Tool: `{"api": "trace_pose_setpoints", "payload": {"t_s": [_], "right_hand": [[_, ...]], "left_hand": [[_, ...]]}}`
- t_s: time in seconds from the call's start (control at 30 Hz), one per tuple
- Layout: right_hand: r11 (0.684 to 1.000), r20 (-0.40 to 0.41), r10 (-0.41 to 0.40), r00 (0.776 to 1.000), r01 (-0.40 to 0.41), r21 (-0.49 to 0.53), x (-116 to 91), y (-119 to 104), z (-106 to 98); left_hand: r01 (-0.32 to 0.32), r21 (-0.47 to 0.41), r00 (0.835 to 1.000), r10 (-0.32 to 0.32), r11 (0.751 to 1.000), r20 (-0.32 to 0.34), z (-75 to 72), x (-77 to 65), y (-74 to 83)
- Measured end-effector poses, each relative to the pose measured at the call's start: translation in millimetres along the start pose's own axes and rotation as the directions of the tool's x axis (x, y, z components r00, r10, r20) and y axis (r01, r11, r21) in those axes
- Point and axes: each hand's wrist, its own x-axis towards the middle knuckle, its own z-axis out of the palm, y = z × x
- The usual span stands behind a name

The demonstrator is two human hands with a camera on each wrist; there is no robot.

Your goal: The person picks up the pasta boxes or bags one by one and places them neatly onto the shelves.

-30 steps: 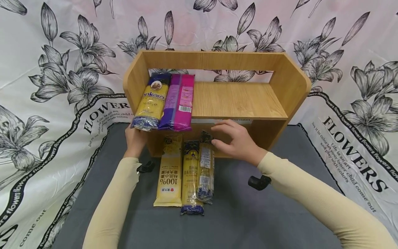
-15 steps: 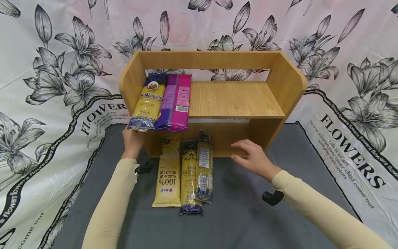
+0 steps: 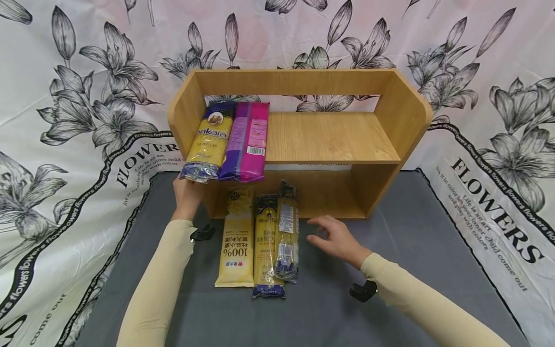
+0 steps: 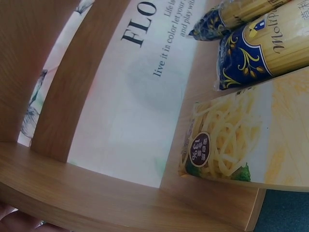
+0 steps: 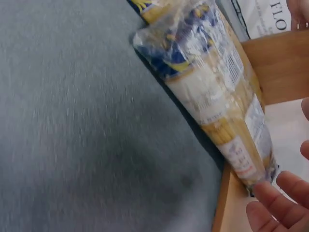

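My left hand (image 3: 188, 196) is at the shelf's left side panel, below the front end of the yellow "ankara" pasta bag (image 3: 209, 144); its fingers (image 4: 17, 221) show only partly past the panel's edge in the left wrist view. My right hand (image 3: 336, 239) is held over the dark cloth with fingers apart and loosely bent, right of a clear bag of spaghetti (image 3: 286, 236). In the right wrist view its fingertips (image 5: 265, 191) overlap the far end of that bag. Beside it lie a yellow-and-blue spaghetti bag (image 3: 266, 248) and a yellow pasta pack (image 3: 236, 241).
A two-tier wooden shelf (image 3: 334, 140) stands at the back of the dark cloth (image 3: 312, 313). On its upper tier a pink-and-purple bag (image 3: 247, 140) lies next to the "ankara" bag. The three lower packs reach into the bottom tier. A flower-print curtain (image 3: 468, 96) hangs behind.
My right hand has drawn back from the top of the clear spaghetti bag, first right, then slightly left and closer to me. The left hand and the packs stay in place.
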Motion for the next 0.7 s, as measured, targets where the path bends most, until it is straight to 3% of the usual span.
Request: {"api": "trace_pose_setpoints", "payload": {"t_s": [0.27,0.7], "right_hand": [[0.997,0.023,0.061,0.998,-0.062,0.045,13.1,-8.9,23.0],[0.989,0.058,0.15,0.987,-0.15,0.001,37.5,-24.6,58.0]], "left_hand": [[-0.006,-0.003,1.0,0.006,1.0,-0.002,-1.0,-0.9,0.1],[-0.026,-0.013,0.999,0.026,1.0,-0.028,1.1,-0.8,-3.2]]}}
